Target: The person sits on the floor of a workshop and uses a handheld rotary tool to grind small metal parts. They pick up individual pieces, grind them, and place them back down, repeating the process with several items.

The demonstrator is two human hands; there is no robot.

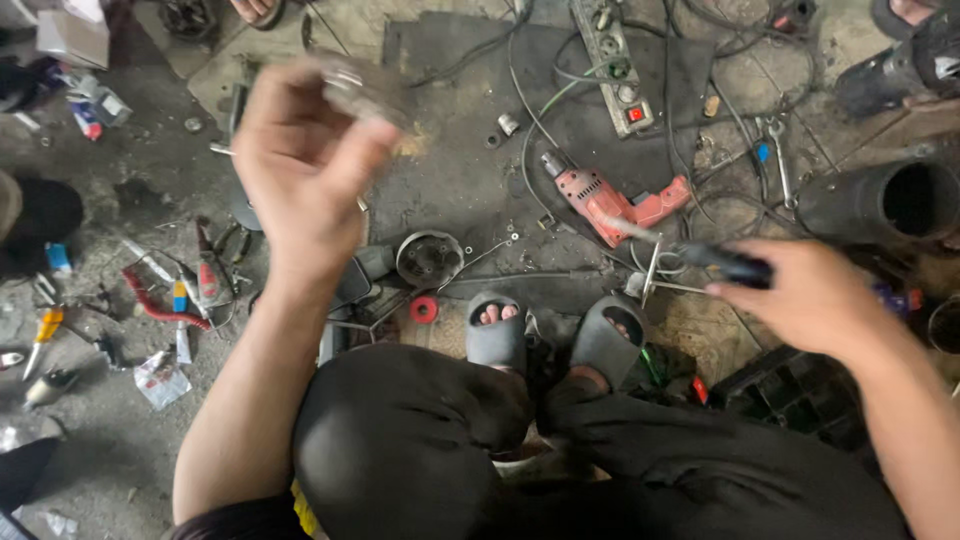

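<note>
Light's pretty flat and soft, kinda dim overall, no hard shadows on the floor (120, 440), just a dark patch under the knees at the bottom of the frame. The left hand (300, 165) in the upper left is motion-smeared, and so is the metal piece (362, 88) it grips. Right hand (815, 300) is slightly soft. Center's fairly sharp, and the edges bend a bit.

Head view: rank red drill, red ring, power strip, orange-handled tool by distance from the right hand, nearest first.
From the right hand:
1. Red drill, just left of the hand and slightly above.
2. Power strip, at the top of the frame, up and left.
3. Red ring, left, beside the sandalled foot.
4. Orange-handled tool, on the floor at the far left edge.
</note>
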